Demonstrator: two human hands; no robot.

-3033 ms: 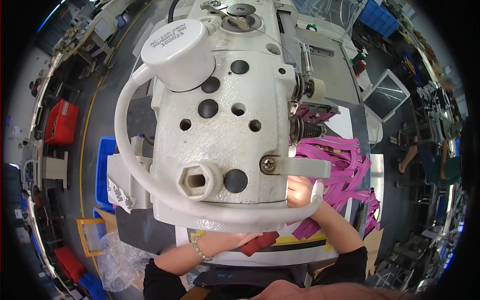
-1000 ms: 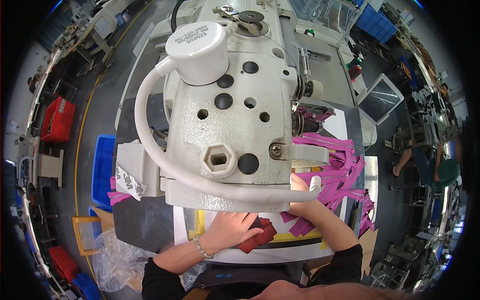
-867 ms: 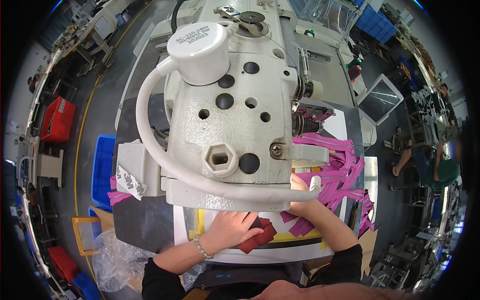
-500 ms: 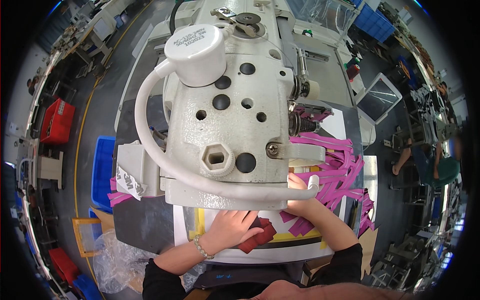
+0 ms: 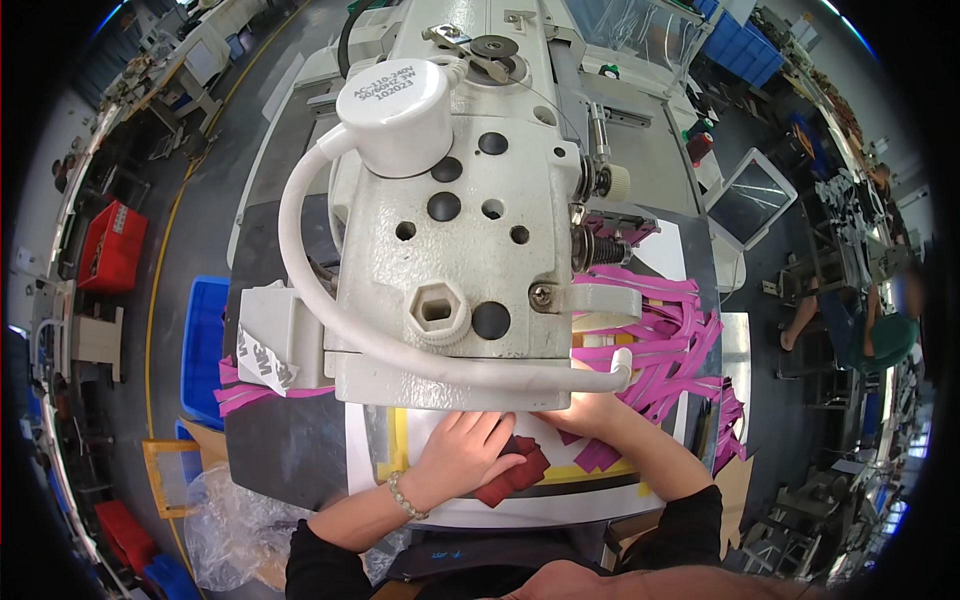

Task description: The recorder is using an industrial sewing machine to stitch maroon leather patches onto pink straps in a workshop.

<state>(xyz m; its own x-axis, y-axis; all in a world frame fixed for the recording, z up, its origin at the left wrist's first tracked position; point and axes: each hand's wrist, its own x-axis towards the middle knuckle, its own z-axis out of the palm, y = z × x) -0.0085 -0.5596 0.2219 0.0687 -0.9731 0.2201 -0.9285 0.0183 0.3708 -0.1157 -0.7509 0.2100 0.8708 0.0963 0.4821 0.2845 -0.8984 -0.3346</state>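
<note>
My left hand (image 5: 462,462) lies flat on the white work surface in front of the sewing machine head (image 5: 460,260), fingers stretched out and thumb apart. Its thumb rests at the edge of a small stack of dark red fabric pieces (image 5: 514,474). The fingertips reach the machine's near edge. My right hand (image 5: 592,413) is just right of them, partly under the machine; its fingers are hidden, so I cannot tell what they hold. Beside it, magenta zipper-like strips (image 5: 655,340) with grey middles lie in a loose heap.
A thick white hose (image 5: 300,240) curves around the machine's left and front. Yellow tape (image 5: 590,472) marks the work surface. At left stand a blue bin (image 5: 205,345) and a red crate (image 5: 113,245). A screen (image 5: 755,200) stands at right; another person (image 5: 880,335) sits farther off.
My right hand has moved left and nearer, from beside the magenta strips to the machine's front edge. My left hand stays almost in place by the red pieces.
</note>
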